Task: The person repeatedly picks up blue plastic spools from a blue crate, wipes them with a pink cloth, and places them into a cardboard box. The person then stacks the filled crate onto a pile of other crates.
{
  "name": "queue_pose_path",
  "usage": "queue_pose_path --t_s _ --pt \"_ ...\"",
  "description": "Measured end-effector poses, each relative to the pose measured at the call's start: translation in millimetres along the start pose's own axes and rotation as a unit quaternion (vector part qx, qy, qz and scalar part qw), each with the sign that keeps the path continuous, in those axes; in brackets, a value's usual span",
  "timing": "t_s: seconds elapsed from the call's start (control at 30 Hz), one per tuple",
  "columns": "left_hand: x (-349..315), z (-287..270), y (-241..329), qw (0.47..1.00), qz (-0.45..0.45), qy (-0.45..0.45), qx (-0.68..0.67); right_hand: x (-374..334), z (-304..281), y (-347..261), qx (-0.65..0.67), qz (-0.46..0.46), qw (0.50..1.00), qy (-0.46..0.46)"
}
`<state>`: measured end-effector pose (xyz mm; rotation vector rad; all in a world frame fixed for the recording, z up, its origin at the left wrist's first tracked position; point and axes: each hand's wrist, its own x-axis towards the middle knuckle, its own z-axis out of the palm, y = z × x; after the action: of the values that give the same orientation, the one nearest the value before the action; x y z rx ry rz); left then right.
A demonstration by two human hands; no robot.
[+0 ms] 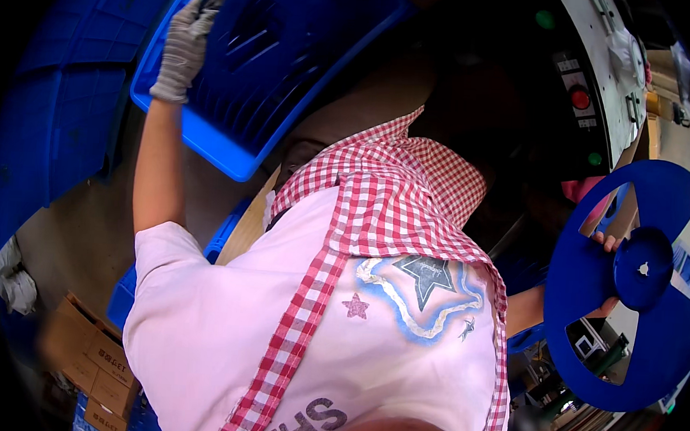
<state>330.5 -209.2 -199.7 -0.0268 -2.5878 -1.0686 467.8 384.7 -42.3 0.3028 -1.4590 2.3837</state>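
My left hand [183,51], in a grey-white knit glove, is at the upper left by the side of a slotted blue plastic crate [231,156]. Its fingers are curled, with something small and dark at their tips that I cannot make out. On the right side, my right hand [607,243] grips a large flat blue reel [625,378] near its round hub. Bare fingers show through the reel's cut-outs, and the rest of that hand is hidden behind it. The reel stands on edge, its face toward me.
Big blue plastic bins [68,131] line the left. Brown cardboard boxes [92,350] are stacked at the lower left, near a white plastic bag [16,276]. At the upper right is a machine panel with a red button [579,97] and green ones. A checked apron [408,203] covers my lap.
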Motion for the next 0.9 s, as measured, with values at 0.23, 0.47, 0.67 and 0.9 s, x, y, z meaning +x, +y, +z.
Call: queue_pose_path --t_s 0.23,0.47,0.67,0.9 --pt "5 34 -20 0.975 -0.095 -0.096 -0.173 -8 14 3 -0.025 -0.003 1.0 -0.004" --pt "57 -38 -76 0.941 0.09 -0.268 -0.187 -15 21 10 -0.04 0.006 0.999 0.014" --pt "65 -18 -108 0.943 0.198 -0.264 -0.038 -16 26 11 -0.043 0.022 0.998 0.035" --pt "105 47 -133 0.927 0.32 -0.179 0.078 -23 31 11 -0.056 0.024 0.997 0.042"
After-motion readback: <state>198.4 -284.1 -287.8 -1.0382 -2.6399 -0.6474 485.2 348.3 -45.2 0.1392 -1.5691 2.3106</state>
